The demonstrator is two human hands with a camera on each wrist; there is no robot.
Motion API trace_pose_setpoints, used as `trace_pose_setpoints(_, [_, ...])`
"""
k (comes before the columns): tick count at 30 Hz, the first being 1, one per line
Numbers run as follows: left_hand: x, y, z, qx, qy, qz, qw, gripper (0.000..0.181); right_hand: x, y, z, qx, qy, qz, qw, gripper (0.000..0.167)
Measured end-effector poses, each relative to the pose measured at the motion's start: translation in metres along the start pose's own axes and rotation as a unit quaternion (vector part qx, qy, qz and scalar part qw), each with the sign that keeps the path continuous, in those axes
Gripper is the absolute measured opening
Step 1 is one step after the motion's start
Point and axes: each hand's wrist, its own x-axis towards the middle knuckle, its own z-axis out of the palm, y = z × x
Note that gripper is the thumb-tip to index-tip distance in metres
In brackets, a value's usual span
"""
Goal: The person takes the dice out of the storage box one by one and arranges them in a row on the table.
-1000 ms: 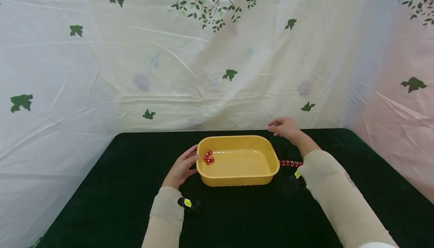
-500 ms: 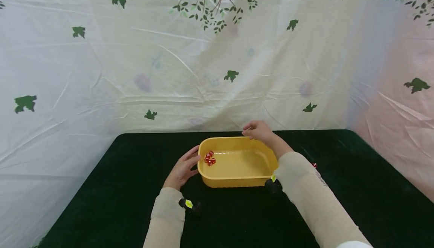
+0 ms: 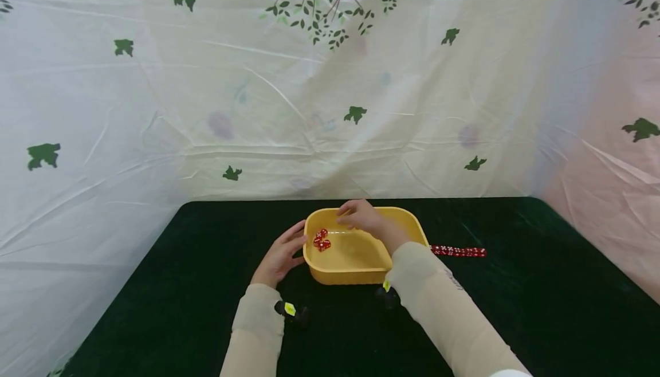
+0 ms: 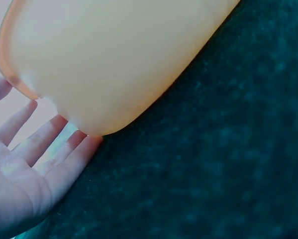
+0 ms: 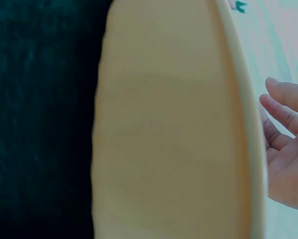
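Note:
A yellow plastic basin (image 3: pixel 344 277) stands on the dark green cloth, with several red dice (image 3: pixel 322 241) with white pips clustered at its left end. My left hand (image 3: pixel 278 255) rests against the basin's left side. In the left wrist view its straight fingertips touch the basin wall (image 4: pixel 114 74). Over the inside of the basin, near the back rim, reaches my right hand (image 3: pixel 362 218), to the right of the dice. The right wrist view shows its fingers (image 5: pixel 285 94) loosely bent, thumb and index apart, with nothing visible between them; the basin wall hides part of the hand.
A straight row of red dice (image 3: pixel 459 251) lies on the cloth to the right of the basin, its left end partly hidden. Behind the table (image 3: pixel 170 285) hangs a pale curtain (image 3: pixel 289 108) printed with leaves.
My right hand has moved left, from beyond the basin's back right corner to over its inside. The right sleeve now leaves more of the dice row visible. My left hand stays at the basin's side.

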Motion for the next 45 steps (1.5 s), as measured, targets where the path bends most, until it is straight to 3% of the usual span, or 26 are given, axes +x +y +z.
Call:
trace_pose_setpoints(7, [0.001,0.000,0.000,0.011,-0.015,0.009,0.9998,0.045,0.004,0.000,0.018,-0.024,-0.023,0.029,0.9990,0.025])
trace_pose_setpoints(17, [0.004,-0.003,-0.003,0.015,-0.023,0.014,0.9995,0.046,0.008,0.009,0.037,-0.020,-0.002,0.036,0.9992,0.019])
trace_pose_setpoints(29, [0.005,-0.002,-0.002,0.006,-0.031,0.017,0.9994,0.045,0.009,0.022,0.042,-0.043,-0.006,0.073,0.9964,0.017])
trace_pose_setpoints(45, [0.007,-0.003,-0.006,0.003,-0.026,0.018,0.9995,0.045,0.017,0.031,0.048,-0.097,-0.019,0.072,0.9925,0.017])
